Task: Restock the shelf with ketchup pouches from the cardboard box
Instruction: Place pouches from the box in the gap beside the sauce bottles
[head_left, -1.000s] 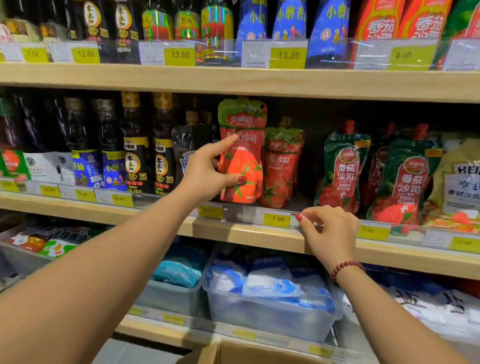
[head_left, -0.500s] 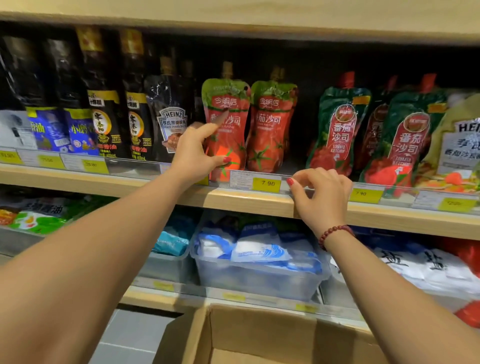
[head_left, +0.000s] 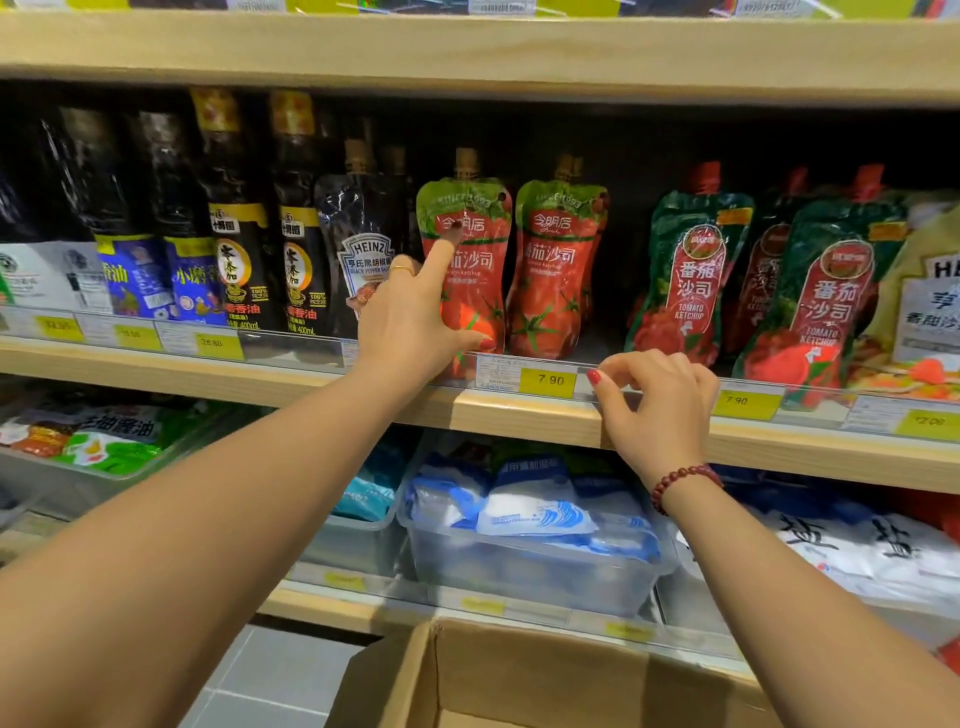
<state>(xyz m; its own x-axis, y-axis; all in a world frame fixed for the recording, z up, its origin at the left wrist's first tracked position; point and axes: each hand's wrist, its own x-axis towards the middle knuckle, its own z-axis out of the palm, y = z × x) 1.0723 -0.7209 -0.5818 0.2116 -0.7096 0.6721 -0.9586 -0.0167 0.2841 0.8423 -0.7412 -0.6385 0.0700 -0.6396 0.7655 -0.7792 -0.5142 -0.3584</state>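
Two red ketchup pouches with green tops stand upright side by side on the middle shelf (head_left: 270, 382). My left hand (head_left: 410, 317) touches the left pouch (head_left: 475, 291): the straight index finger lies up its front and the thumb presses near its base, while the other fingers curl beside its left edge. The right pouch (head_left: 556, 280) stands untouched. My right hand (head_left: 657, 402) rests on the shelf's front edge, its fingers curled over the clear price rail (head_left: 545, 382). The open cardboard box (head_left: 540, 670) sits below at the bottom; its contents are hidden.
Dark sauce bottles (head_left: 234, 249) and a black Heinz pouch (head_left: 363, 244) stand left of the ketchup. Green-and-red ketchup pouches (head_left: 691, 275) stand to the right. Clear bins of blue-and-white packets (head_left: 530, 525) fill the shelf below. Another wooden shelf (head_left: 467, 57) runs close overhead.
The view has dropped and closed in, bringing the cardboard box into sight. My left index finger now lies higher on the pouch's front. My right hand has stayed on the shelf edge.
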